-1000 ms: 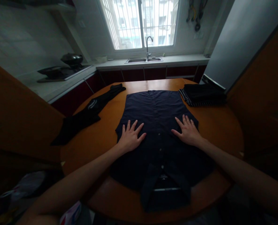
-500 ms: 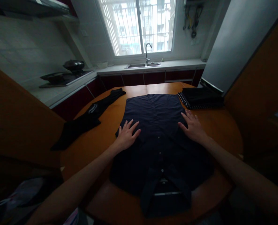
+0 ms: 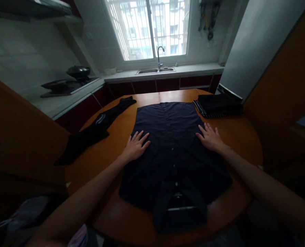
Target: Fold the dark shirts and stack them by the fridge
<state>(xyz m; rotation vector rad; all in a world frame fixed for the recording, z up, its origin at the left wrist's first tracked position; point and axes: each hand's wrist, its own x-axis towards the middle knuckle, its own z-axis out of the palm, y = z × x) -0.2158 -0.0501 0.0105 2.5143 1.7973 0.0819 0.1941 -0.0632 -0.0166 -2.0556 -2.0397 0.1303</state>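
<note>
A dark navy button-up shirt (image 3: 167, 133) lies spread front side up, its collar toward me and its hem toward the window. Several pale buttons run down its middle. My left hand (image 3: 135, 146) rests flat on the shirt's left side, fingers spread. On the opposite side, my right hand (image 3: 210, 138) lies flat over the shirt's right edge, its fingers also apart. Neither hand grips the cloth. The sleeves are dark and hard to make out against the body.
The shirt lies on a rounded wooden table (image 3: 245, 147). A black garment (image 3: 90, 135) stretches along the table's left side. Folded dark clothes (image 3: 218, 105) are stacked at the back right. Beyond are a sink (image 3: 156, 71), a stove with a wok (image 3: 78, 71), and a grey fridge-like panel (image 3: 257, 44).
My left hand has slid a little outward to the left across the shirt. The right hand stays nearly in place at the right edge. The view has shifted slightly.
</note>
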